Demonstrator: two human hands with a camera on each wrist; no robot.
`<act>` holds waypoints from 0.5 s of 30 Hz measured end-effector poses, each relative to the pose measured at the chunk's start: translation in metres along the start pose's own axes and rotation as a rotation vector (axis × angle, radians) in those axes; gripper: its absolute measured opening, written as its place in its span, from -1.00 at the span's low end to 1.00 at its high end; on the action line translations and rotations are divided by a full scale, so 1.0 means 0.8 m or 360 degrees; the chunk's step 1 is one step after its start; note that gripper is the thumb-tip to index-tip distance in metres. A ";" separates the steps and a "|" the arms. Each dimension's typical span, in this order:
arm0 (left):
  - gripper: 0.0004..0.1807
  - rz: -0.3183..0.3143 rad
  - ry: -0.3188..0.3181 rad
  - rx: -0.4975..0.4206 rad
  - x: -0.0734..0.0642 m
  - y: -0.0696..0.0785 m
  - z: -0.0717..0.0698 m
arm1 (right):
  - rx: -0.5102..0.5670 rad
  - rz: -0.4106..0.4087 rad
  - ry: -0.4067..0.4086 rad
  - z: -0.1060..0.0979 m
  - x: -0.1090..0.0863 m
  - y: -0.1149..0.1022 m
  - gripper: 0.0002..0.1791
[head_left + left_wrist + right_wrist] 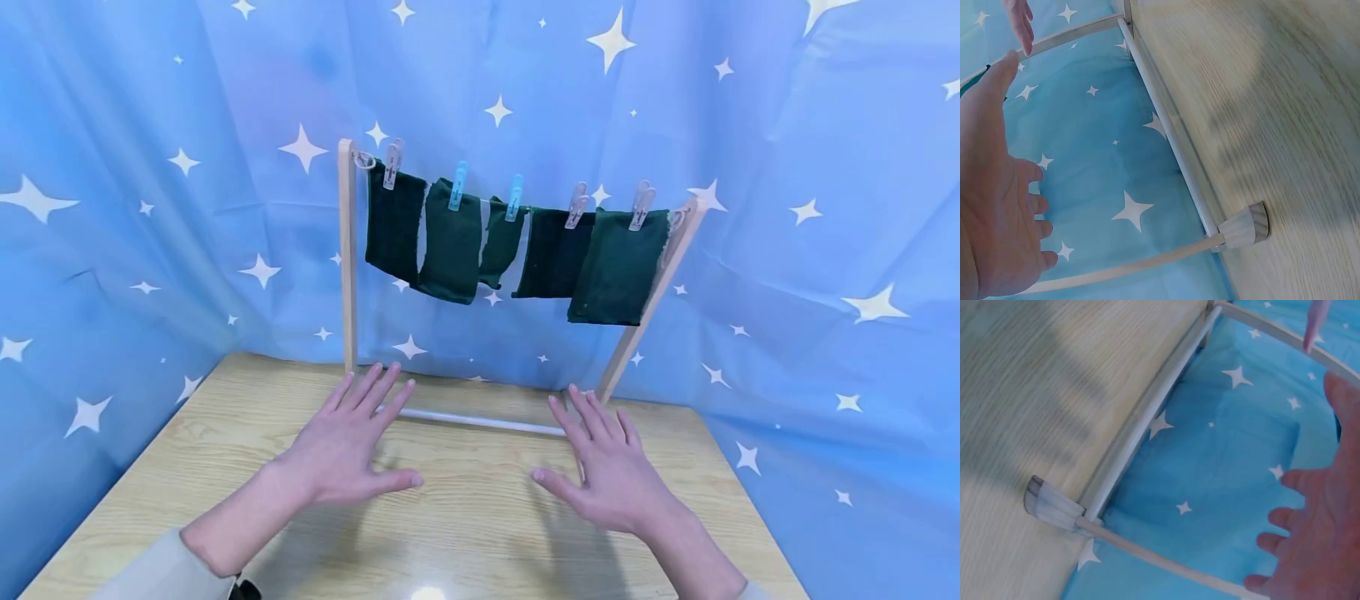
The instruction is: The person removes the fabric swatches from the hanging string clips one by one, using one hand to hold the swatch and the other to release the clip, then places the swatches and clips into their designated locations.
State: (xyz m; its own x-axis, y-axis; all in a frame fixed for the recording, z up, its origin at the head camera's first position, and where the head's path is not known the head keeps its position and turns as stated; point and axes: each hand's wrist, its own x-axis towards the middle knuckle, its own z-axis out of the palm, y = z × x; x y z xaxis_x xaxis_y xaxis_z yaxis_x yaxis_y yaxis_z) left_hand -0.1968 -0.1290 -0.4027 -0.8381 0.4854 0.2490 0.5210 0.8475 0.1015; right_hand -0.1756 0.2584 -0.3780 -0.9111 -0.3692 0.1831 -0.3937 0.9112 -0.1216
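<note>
My left hand (341, 450) is held over the table with fingers spread, holding nothing. Opposite it, my right hand (611, 475) hovers the same way, fingers spread and thumb pointing inward. Beyond both hands stands a small wooden drying rack with a left post (348, 258), a leaning right post (652, 304) and a white bottom bar (480, 421). Several dark green cloths (452, 242) hang side by side from its string. Blue clothespins (458, 185) and clear pinkish clothespins (642, 205) pin them. In the left wrist view, a wooden foot (1247, 226) of the rack rests on the table.
The light wood table (465, 533) extends under the hands, its back edge just behind the rack. A blue curtain (810, 275) with white stars surrounds the table at the back and sides.
</note>
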 end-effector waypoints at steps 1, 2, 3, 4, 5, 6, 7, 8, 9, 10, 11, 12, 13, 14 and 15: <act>0.28 0.0001 0.0005 -0.0003 0.000 -0.001 -0.001 | -0.0002 -0.0005 0.0011 -0.002 0.001 -0.001 0.03; 0.26 0.0002 0.0011 -0.0007 0.001 -0.002 -0.003 | -0.0002 -0.0007 0.0020 -0.004 0.003 -0.001 0.01; 0.25 0.0004 0.0020 -0.0022 0.001 -0.003 -0.005 | 0.0003 -0.0010 0.0030 -0.006 0.004 -0.002 -0.01; 0.23 0.0004 0.0034 -0.0039 0.003 -0.005 -0.008 | 0.0015 -0.0009 0.0038 -0.008 0.006 -0.003 -0.03; 0.21 0.0005 0.0055 -0.0066 0.005 -0.006 -0.012 | 0.0023 -0.0011 0.0048 -0.011 0.009 -0.004 -0.06; 0.17 -0.0003 0.0081 -0.0112 0.007 -0.008 -0.016 | 0.0036 -0.0013 0.0062 -0.014 0.012 -0.005 -0.09; 0.13 -0.0019 0.0110 -0.0167 0.010 -0.010 -0.021 | 0.0055 -0.0012 0.0074 -0.018 0.015 -0.007 -0.12; 0.08 -0.0040 0.0139 -0.0231 0.014 -0.012 -0.027 | 0.0074 -0.0014 0.0084 -0.022 0.019 -0.009 -0.16; 0.04 -0.0064 0.0175 -0.0311 0.019 -0.015 -0.034 | 0.0098 -0.0025 0.0100 -0.027 0.023 -0.011 -0.21; -0.01 -0.0090 0.0215 -0.0399 0.024 -0.017 -0.042 | 0.0121 -0.0037 0.0120 -0.031 0.028 -0.013 -0.27; -0.05 -0.0118 0.0258 -0.0487 0.030 -0.020 -0.049 | 0.0139 -0.0048 0.0138 -0.037 0.033 -0.016 -0.31; -0.08 -0.0146 0.0301 -0.0576 0.036 -0.023 -0.057 | 0.0160 -0.0061 0.0159 -0.042 0.039 -0.018 -0.36; -0.10 -0.0166 0.0349 -0.0654 0.043 -0.026 -0.065 | 0.0188 -0.0074 0.0174 -0.048 0.045 -0.021 -0.39; -0.12 -0.0177 0.0403 -0.0726 0.050 -0.029 -0.073 | 0.0212 -0.0088 0.0190 -0.053 0.051 -0.024 -0.42; -0.13 -0.0179 0.0463 -0.0794 0.056 -0.031 -0.081 | 0.0235 -0.0100 0.0205 -0.059 0.057 -0.027 -0.44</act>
State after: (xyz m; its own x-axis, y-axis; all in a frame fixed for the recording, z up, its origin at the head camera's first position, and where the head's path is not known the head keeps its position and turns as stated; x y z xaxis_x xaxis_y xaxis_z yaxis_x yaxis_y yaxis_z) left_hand -0.2372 -0.1421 -0.3317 -0.8506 0.2597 0.4571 0.5035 0.6529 0.5659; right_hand -0.2033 0.2307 -0.3212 -0.8648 -0.3894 0.3169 -0.4714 0.8469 -0.2458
